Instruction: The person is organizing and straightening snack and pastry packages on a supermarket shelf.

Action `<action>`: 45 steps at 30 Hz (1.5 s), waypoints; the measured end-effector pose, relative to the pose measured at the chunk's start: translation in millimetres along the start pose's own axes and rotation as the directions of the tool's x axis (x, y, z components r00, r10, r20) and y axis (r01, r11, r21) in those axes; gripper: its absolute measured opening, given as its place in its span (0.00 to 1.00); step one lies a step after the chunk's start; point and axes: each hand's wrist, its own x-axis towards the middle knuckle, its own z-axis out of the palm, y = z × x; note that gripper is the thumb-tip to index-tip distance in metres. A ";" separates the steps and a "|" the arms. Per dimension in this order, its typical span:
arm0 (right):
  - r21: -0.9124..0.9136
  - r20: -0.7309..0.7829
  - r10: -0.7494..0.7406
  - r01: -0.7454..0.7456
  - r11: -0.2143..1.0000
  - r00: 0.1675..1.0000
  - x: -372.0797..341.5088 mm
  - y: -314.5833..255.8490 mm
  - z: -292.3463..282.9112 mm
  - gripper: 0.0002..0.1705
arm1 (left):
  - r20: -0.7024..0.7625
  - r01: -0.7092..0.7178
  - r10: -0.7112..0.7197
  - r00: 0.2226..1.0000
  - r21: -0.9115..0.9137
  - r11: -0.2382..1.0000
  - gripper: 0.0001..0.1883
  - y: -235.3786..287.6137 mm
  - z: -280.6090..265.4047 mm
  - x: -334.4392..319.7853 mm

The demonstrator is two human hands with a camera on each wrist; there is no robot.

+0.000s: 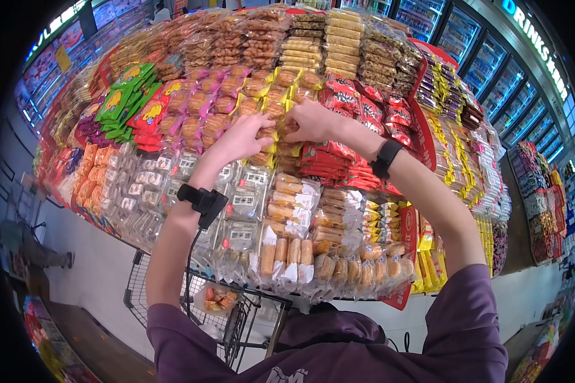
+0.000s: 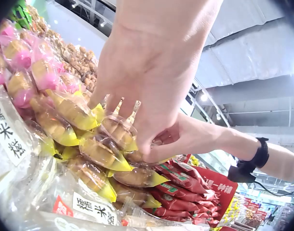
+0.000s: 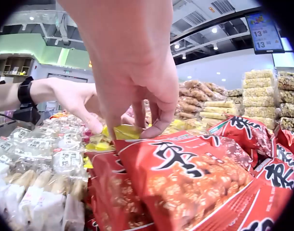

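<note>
A: From my remote station, what does the right grip (image 1: pixel 308 122) hold?
B: In my right wrist view, its fingers pinch the film of a yellow-ended packet (image 3: pixel 127 132), just beside red packets (image 3: pixel 190 168).
A: And the left grip (image 1: pixel 244 137)?
B: It reaches over the neighbouring packets; its fingertips are hidden from me, so I cannot tell whether they close on anything.
A: Where is the pinched packet?
B: I find it in the yellow-ended group, between pink-ended packets (image 1: pixel 191 127) and the red ones; clear labelled packs (image 1: pixel 243 200) lie nearer the wearer.
</note>
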 end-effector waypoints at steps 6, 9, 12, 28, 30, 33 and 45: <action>-0.062 -0.119 -0.029 0.022 0.998 0.992 -9.2 -5.1 -7.0 0.23 | -0.009 -0.152 0.155 0.988 0.148 0.977 0.26 9.5 15.4 -2.4; 0.068 -0.014 -0.062 0.063 0.996 0.998 -11.6 -7.0 -13.2 0.16 | -0.048 -0.231 0.257 0.965 0.306 0.924 0.19 -6.0 36.6 2.9; -0.004 0.168 -0.059 0.060 0.998 0.984 -1.9 -3.4 -33.9 0.14 | -0.065 -0.249 0.294 0.953 0.380 0.891 0.18 -4.5 39.2 1.8; -0.229 0.232 -0.015 0.069 0.971 0.973 43.0 37.5 -18.6 0.15 | -0.020 -0.243 0.261 0.965 0.305 0.921 0.28 10.6 32.1 -1.5; -0.242 0.153 0.052 -0.014 0.970 0.987 60.5 17.0 -37.6 0.17 | 0.033 -0.217 0.216 0.976 0.257 0.942 0.29 17.4 24.6 -2.8; -0.147 -0.093 0.056 -0.069 0.987 0.994 102.7 23.6 -34.0 0.25 | -0.037 -0.263 0.292 0.956 0.337 0.904 0.31 5.7 39.0 -1.0; 0.183 -0.165 0.280 -0.250 0.951 0.946 133.3 59.3 -32.1 0.46 | 0.092 -0.244 0.226 0.970 0.299 0.922 0.33 10.5 26.1 -1.6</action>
